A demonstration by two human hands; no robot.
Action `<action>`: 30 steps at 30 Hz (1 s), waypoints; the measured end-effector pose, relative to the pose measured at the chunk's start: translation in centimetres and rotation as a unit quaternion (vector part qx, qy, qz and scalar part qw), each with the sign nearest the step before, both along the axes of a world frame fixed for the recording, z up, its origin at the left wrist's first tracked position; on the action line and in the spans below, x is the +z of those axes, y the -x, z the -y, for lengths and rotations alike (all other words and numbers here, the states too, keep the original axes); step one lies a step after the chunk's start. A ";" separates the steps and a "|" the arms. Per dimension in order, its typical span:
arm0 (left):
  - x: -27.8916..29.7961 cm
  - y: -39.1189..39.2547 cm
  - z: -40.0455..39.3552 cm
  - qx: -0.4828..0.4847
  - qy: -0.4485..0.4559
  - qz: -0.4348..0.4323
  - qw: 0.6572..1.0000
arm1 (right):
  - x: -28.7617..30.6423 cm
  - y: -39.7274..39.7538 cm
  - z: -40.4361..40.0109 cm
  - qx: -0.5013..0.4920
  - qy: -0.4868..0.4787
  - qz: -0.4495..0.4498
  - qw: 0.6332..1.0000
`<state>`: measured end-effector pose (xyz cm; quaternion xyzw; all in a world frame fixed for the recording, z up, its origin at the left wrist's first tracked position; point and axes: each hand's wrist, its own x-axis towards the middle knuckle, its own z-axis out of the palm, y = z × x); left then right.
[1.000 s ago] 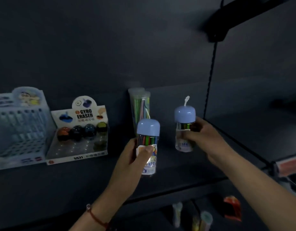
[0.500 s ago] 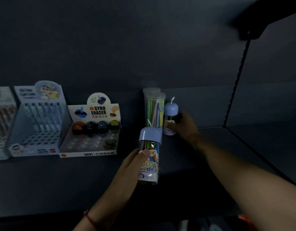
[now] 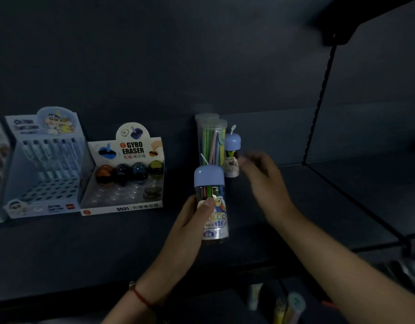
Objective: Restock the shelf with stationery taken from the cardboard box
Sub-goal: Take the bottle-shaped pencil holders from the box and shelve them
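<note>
My left hand (image 3: 189,226) grips a clear tube of coloured pencils with a blue domed cap (image 3: 212,202), held upright above the dark shelf (image 3: 108,244). A second blue-capped pencil tube (image 3: 232,156) stands at the back of the shelf, beside two tall clear tubes of pastel sticks (image 3: 211,141). My right hand (image 3: 265,183) hovers just right of that standing tube, blurred, with relaxed fingers and nothing in it. The cardboard box is out of view.
A "Gyro Eraser" display box (image 3: 127,176) and a pale blue pen display (image 3: 43,164) stand on the shelf to the left. A black divider rod (image 3: 318,101) bounds the bay on the right. More tubes (image 3: 293,305) show on the shelf below.
My right hand set its blue-capped tube down at the back of the shelf, let go of it and drew away to the right. My left hand keeps hold of its tube.
</note>
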<state>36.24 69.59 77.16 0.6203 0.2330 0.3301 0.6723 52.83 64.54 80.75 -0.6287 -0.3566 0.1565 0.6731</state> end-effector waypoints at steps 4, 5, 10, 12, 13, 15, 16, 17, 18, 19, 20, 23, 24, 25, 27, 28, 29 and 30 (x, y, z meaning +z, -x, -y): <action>-0.2 0.2 0.2 -0.030 -0.034 0.014 0.999 | -1.7 5.8 5.5 0.159 0.079 0.039 0.983; -0.2 0.2 0.4 -0.037 -0.039 0.018 0.998 | -2.3 6.5 6.1 0.156 0.096 0.065 0.981; 0.1 0.3 1.0 -0.083 -0.056 0.022 0.995 | -3.5 7.5 7.1 0.079 0.105 0.102 0.986; 0.0 0.5 1.3 -0.096 -0.082 0.008 0.992 | -3.4 7.5 7.6 0.074 0.107 0.093 0.987; -0.1 0.6 1.5 -0.101 -0.103 -0.005 0.990 | -3.2 7.6 7.9 0.073 0.109 0.090 0.987; -0.3 0.9 1.8 -0.100 -0.158 -0.038 0.982 | -3.1 7.6 8.4 0.072 0.117 0.091 0.986; -0.3 1.1 1.8 -0.091 -0.196 -0.052 0.975 | -3.1 7.5 8.5 0.070 0.122 0.093 0.986; -0.2 1.4 1.9 -0.075 -0.238 -0.068 0.966 | -3.1 7.3 8.7 0.070 0.130 0.097 0.984; 0.0 1.7 1.9 -0.057 -0.284 -0.089 0.953 | -3.0 7.1 8.8 0.070 0.137 0.102 0.983; 0.3 2.1 1.9 -0.045 -0.326 -0.115 0.937 | -3.0 6.7 8.8 0.071 0.143 0.107 0.981; 0.5 2.5 1.8 -0.040 -0.365 -0.146 0.919 | -2.9 6.3 8.8 0.073 0.147 0.111 0.980; 0.2 3.7 1.4 -0.024 -0.483 -0.249 0.839 | -2.8 4.6 8.3 0.067 0.152 0.123 0.978; -0.1 3.9 1.1 -0.018 -0.513 -0.279 0.811 | -2.8 3.7 7.9 0.060 0.155 0.130 0.977; -0.6 4.1 1.0 -0.014 -0.536 -0.302 0.789 | -2.8 2.9 7.5 0.053 0.160 0.137 0.976; -1.7 4.3 0.8 -0.010 -0.559 -0.317 0.766 | -2.9 1.1 6.5 0.044 0.173 0.146 0.973; -2.1 4.5 0.8 -0.011 -0.564 -0.321 0.761 | -3.0 0.2 5.9 0.042 0.180 0.153 0.971; -2.4 4.6 0.6 -0.012 -0.565 -0.325 0.758 | -3.0 -0.5 5.3 0.041 0.186 0.161 0.968; -2.6 4.6 0.5 -0.012 -0.566 -0.326 0.757 | -3.1 -1.2 4.7 0.042 0.191 0.168 0.966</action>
